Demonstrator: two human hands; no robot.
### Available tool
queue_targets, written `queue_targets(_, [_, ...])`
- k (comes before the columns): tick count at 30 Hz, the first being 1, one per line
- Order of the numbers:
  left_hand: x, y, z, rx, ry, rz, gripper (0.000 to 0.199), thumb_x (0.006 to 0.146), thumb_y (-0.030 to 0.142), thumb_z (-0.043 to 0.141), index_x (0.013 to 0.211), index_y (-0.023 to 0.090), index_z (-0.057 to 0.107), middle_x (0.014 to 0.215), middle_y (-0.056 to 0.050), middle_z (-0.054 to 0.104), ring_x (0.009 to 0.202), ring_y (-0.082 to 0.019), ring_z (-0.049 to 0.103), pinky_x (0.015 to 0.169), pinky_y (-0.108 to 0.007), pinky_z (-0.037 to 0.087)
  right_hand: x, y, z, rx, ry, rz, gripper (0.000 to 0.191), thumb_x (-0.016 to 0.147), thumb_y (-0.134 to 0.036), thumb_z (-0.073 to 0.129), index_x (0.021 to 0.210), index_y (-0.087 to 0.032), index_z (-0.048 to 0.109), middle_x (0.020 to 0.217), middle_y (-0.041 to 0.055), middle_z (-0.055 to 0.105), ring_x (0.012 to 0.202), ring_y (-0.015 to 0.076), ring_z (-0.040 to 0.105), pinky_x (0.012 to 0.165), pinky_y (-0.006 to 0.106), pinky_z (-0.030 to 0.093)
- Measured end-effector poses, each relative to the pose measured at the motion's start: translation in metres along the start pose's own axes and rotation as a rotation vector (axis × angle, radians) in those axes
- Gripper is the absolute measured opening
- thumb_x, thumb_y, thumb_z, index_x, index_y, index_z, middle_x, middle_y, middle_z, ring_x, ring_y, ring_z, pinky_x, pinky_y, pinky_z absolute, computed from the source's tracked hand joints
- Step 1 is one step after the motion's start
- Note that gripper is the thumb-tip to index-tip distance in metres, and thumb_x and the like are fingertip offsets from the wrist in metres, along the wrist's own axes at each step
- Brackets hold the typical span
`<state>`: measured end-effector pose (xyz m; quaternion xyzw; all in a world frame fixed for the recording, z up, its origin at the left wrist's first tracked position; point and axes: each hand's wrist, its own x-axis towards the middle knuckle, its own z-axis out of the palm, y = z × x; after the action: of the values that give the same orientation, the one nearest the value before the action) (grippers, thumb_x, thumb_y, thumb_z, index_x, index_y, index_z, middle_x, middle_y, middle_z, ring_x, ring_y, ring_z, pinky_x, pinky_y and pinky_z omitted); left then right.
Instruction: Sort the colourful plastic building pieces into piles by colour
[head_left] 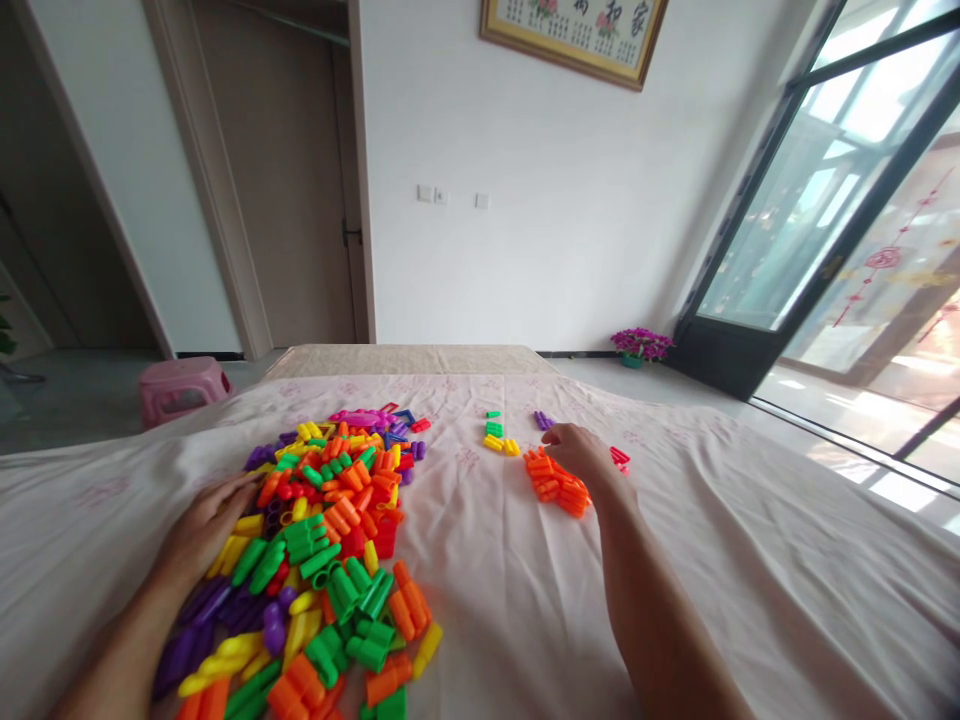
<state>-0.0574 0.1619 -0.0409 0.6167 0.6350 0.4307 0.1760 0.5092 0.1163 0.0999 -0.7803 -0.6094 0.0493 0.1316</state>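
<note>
A: Where do our orange pieces (556,486) lie?

B: At about two o'clock from the middle of our cloth (480,620), in a small heap just under our right hand (576,450). Its fingertips are mostly hidden from us, so we cannot tell whether it grasps one

A: And our left hand (214,515)?

B: It lies loosely extended against the ten o'clock edge of the mixed pile (321,560), with nothing we can see clasped in it

A: How do we expect the orange ones to handle?

B: They look like hollow plastic, so we judge them light, stiff and hard to break, though smooth enough to slip. We do best pinching one across its joined tubes, thumb at nine o'clock, fingers at three
</note>
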Motion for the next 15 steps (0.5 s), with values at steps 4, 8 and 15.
queue_targets(4, [-0.005, 0.007, -0.002, -0.022, -0.022, -0.001, 0.062, 0.087, 0.062, 0.046, 0.121, 0.014, 0.065, 0.138, -0.014, 0.059, 0.133, -0.028, 0.05, 0.118, -0.043, 0.03, -0.017, -0.048, 0.017, 0.204, -0.151, -0.361, 0.025, 0.078, -0.023, 0.064, 0.1, -0.024, 0.077, 0.096, 0.0057, 0.074, 0.086, 0.0211, 0.066, 0.072, 0.029, 0.043])
queue_targets(8, [-0.01, 0.013, -0.002, -0.056, -0.054, 0.041, 0.061, 0.09, 0.059, 0.044, 0.128, 0.015, 0.063, 0.145, -0.012, 0.054, 0.138, -0.025, 0.044, 0.12, -0.041, 0.027, -0.049, -0.102, 0.039, 0.299, -0.467, -0.637, 0.028, 0.076, -0.041, 0.073, 0.1, -0.027, 0.077, 0.091, 0.0013, 0.075, 0.077, 0.0182, 0.066, 0.065, 0.026, 0.042])
queue_targets(15, [-0.016, 0.021, 0.005, -0.06, -0.101, 0.125, 0.063, 0.093, 0.057, 0.037, 0.137, 0.015, 0.055, 0.153, -0.011, 0.044, 0.148, -0.024, 0.029, 0.124, -0.041, 0.019, -0.097, -0.143, 0.059, 0.165, -0.642, -0.771, 0.048, 0.065, -0.051, 0.079, 0.108, -0.031, 0.071, 0.091, -0.0024, 0.074, 0.075, 0.0187, 0.065, 0.06, 0.026, 0.037])
